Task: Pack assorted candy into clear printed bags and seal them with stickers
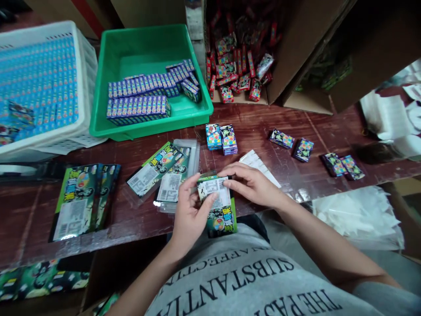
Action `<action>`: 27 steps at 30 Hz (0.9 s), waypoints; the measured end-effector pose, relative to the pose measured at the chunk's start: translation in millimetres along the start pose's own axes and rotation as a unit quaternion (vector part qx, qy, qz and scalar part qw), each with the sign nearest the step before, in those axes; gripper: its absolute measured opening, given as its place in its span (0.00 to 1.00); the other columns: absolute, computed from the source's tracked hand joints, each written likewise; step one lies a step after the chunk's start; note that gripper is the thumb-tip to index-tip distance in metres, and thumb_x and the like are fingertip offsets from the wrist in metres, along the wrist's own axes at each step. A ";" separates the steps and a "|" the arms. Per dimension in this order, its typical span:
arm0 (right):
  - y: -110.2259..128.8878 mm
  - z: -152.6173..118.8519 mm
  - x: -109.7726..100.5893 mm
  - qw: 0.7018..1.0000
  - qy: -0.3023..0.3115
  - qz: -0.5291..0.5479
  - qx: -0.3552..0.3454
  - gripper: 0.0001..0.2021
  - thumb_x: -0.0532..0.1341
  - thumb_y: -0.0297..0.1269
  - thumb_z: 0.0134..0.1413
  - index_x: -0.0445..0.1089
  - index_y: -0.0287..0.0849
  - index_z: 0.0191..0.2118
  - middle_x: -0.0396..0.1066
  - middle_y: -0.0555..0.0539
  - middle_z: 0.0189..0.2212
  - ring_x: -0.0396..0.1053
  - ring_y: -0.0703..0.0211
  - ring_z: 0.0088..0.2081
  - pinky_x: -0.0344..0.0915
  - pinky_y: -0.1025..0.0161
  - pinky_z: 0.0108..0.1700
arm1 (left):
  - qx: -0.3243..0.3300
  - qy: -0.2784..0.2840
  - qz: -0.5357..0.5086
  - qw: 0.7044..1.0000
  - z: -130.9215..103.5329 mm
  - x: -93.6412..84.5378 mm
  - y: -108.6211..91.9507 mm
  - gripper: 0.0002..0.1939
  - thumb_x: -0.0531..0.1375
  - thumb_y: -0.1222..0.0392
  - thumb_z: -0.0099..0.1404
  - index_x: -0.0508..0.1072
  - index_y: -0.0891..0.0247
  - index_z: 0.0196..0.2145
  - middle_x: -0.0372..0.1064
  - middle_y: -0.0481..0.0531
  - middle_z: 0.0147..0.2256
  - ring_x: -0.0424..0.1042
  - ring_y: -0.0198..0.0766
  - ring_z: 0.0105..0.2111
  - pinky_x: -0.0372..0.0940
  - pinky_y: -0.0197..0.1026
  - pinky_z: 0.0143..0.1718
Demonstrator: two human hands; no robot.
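In front of my shirt, my left hand [191, 210] is closed on a green and black printed pouch [221, 219], thumb lying across its white label panel. My right hand [251, 183] pinches the same pouch at its upper right edge. The pouch is tilted, with its colourful lettering toward me; whatever is inside is hidden. Just left of my hands lie more printed pouches [169, 159] on top of clear plastic sleeves [194, 153]. Beyond them stand two short stacks of small boxes, one blue [213, 137] and one purple [229, 139]. A white paper slip [258, 166] lies beside my right hand.
A green tray [151, 127] holds rows of purple boxes, next to a white basket [86, 66] of blue ones. Red packs [226, 70] fill a cardboard box behind. Several small dark boxes [303, 149] lie rightward; a pouch pile [74, 206] lies left. White packets [357, 213] sit front right.
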State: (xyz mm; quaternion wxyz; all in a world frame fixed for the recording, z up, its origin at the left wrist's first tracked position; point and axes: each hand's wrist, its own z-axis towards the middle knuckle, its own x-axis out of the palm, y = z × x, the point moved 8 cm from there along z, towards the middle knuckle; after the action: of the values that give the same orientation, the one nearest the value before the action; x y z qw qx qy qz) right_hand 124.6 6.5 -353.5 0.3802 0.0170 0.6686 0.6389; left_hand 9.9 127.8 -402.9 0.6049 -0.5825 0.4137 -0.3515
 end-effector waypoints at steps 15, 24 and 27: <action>-24.5 -30.3 -7.9 0.979 -0.158 0.108 0.064 0.14 0.63 0.40 0.65 0.72 0.48 0.55 0.74 0.44 0.55 0.71 0.54 0.57 0.67 0.48 0.62 | 0.021 0.062 -0.023 0.998 37.2 -2.9 -4.1 0.06 0.59 0.58 0.72 0.69 0.59 0.45 0.70 0.57 0.56 0.72 0.45 0.57 0.68 0.52 0.59; -11.7 -29.4 -21.6 0.984 -0.133 0.099 0.067 0.06 0.67 0.39 0.61 0.79 0.46 0.42 0.79 0.46 0.44 0.76 0.57 0.48 0.71 0.55 0.54 | 0.011 0.141 0.035 0.989 51.4 5.5 -21.1 0.06 0.64 0.55 0.68 0.79 0.59 0.39 0.78 0.52 0.43 0.76 0.41 0.45 0.69 0.45 0.50; -25.2 -34.4 -25.1 0.957 -0.175 0.156 0.171 0.08 0.69 0.42 0.58 0.79 0.44 0.40 0.79 0.48 0.39 0.76 0.59 0.40 0.72 0.59 0.46 | -0.038 0.152 0.019 0.988 61.1 12.6 -23.7 0.06 0.66 0.56 0.66 0.78 0.59 0.38 0.78 0.49 0.38 0.76 0.37 0.38 0.69 0.39 0.42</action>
State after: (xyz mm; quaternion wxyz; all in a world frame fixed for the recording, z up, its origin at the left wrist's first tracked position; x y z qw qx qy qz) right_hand 135.9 -39.9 -366.7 0.3781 0.2977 0.6798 0.5534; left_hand 72.0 139.8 -381.8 0.5193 -0.5371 0.5244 -0.4086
